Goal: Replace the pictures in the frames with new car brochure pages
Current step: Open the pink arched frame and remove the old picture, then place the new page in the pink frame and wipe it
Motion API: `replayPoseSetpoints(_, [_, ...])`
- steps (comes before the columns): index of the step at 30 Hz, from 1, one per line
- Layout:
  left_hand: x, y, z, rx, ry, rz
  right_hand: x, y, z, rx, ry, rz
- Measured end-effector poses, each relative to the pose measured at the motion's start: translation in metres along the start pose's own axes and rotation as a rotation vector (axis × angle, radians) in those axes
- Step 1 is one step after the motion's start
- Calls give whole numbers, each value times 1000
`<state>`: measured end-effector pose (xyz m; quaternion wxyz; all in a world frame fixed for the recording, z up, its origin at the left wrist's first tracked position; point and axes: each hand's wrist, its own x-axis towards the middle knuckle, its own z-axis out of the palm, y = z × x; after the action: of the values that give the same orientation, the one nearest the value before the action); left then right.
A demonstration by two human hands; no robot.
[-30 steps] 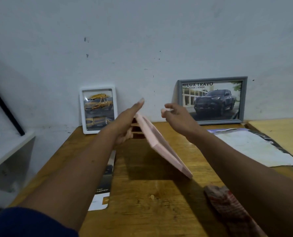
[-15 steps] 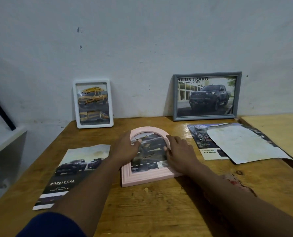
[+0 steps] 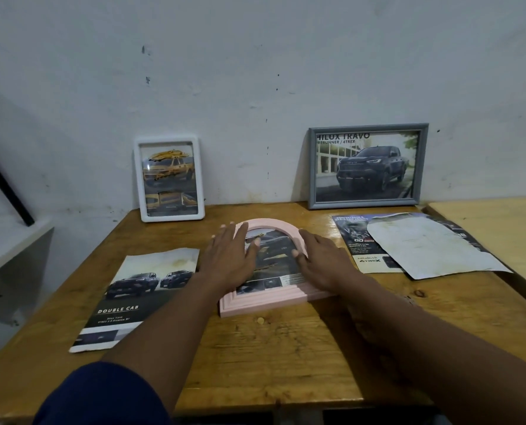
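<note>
Lying flat face-up mid-counter now, pink frame (image 3: pixel 264 297) was tilted on edge a second back. Left hand (image 3: pixel 229 259) and right hand (image 3: pixel 323 262) rest open-palmed on it, no grip closed. Looks filled; white frame (image 3: pixel 169 179) at 11, grey frame (image 3: pixel 367 167) at 1.

I see a pale pink arched frame (image 3: pixel 264 302) on my honey-brown wooden table (image 3: pixel 271 348), a white frame (image 3: pixel 139 179) showing yellow trucks, a grey frame (image 3: pixel 312 167) showing 1 dark pickup, and my navy sleeve (image 3: pixel 102 397).
</note>
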<state>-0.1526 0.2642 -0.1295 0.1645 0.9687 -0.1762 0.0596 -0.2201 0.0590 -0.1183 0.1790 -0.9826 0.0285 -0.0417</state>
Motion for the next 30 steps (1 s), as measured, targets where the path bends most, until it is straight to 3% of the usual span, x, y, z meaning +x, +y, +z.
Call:
replayPoseSetpoints(4, [-22,13,-6,43,-92,-28,-24,12,-18,-73,-38,31])
replayPoseSetpoints(16, [-73,18,1,42,-100,-62,-150,51,-24,-164,-24,-14])
replayPoseSetpoints(20, [-78,18,0,0,-106,-56,-159,47,-19,-71,30,-96])
replayPoseSetpoints(26, [-66,6,-7,-68,-105,-87,-141,32,-17,36,240,-119])
replayPoseSetpoints(30, [-51,-5,-14,-110,-73,-110,-93,9,-36,255,297,-101])
